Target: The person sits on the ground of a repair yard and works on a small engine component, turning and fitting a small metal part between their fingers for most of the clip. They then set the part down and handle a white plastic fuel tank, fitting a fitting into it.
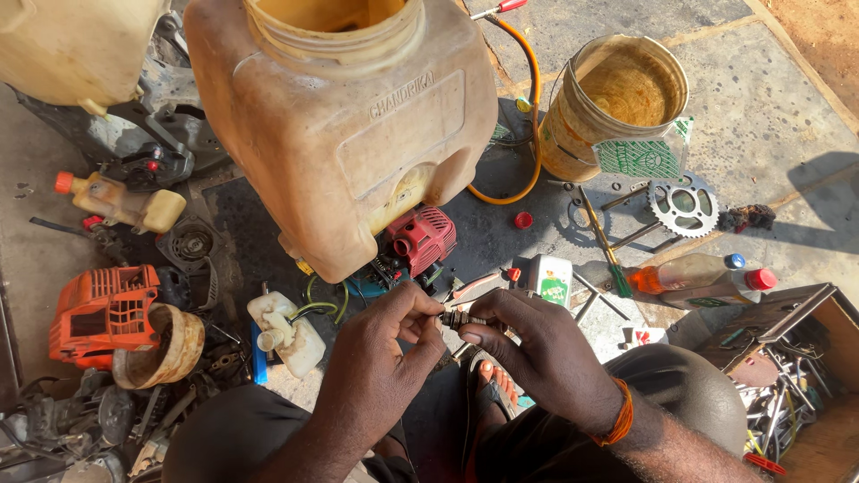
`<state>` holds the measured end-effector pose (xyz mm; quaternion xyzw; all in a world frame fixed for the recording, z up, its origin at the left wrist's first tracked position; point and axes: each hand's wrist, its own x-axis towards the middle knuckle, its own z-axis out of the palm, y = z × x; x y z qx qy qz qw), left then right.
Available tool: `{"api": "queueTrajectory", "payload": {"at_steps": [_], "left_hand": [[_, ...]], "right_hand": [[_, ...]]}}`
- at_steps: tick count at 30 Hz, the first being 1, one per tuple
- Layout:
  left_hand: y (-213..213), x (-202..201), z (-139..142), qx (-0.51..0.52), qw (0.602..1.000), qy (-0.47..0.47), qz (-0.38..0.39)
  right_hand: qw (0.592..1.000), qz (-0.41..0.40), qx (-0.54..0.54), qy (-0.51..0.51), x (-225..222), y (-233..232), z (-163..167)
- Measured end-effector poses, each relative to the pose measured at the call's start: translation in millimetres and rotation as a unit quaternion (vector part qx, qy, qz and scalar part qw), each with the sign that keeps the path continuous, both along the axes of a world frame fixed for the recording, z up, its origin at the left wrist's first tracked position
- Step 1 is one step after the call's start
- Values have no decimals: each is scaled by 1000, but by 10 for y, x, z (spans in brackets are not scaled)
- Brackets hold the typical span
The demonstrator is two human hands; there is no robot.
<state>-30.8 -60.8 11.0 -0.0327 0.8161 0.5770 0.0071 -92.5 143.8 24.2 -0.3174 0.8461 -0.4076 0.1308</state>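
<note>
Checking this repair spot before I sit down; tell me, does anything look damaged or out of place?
The big tank has no cap and is stained brown. The orange cover lies detached among loose parts. Both hands pinch a small metal part.

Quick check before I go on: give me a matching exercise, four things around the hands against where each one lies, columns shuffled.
Things:
1. spark plug
2. sprocket
3. bucket
4. orange engine cover

Places:
A. far left, beside a rusty bowl
B. pinched between the fingertips of left hand and right hand
C. flat on the stone floor, right of the tank
D. upright, top right, by the orange hose

Pairs: 1-B, 2-C, 3-D, 4-A
</note>
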Motion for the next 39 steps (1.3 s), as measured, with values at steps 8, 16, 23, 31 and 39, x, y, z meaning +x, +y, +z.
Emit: {"api": "queueTrajectory", "payload": {"at_steps": [8,16,23,31,39], "left_hand": [[9,3,-70,52,998,-24,1],[91,18,-59,-130,985,114,7],[74,56,-6,-2,997,78,5],[18,60,46,55,998,34,-6],[7,35,34,73,997,10,-15]], "right_hand": [[997,18,4,73,12,19,-1],[982,-51,-42,-177,-16,62,-160],[934,-77,-163,-308,-67,111,-360],[911,-92,-178,-361,-47,123,-428],[929,-82,-159,-324,-33,115,-422]]}}
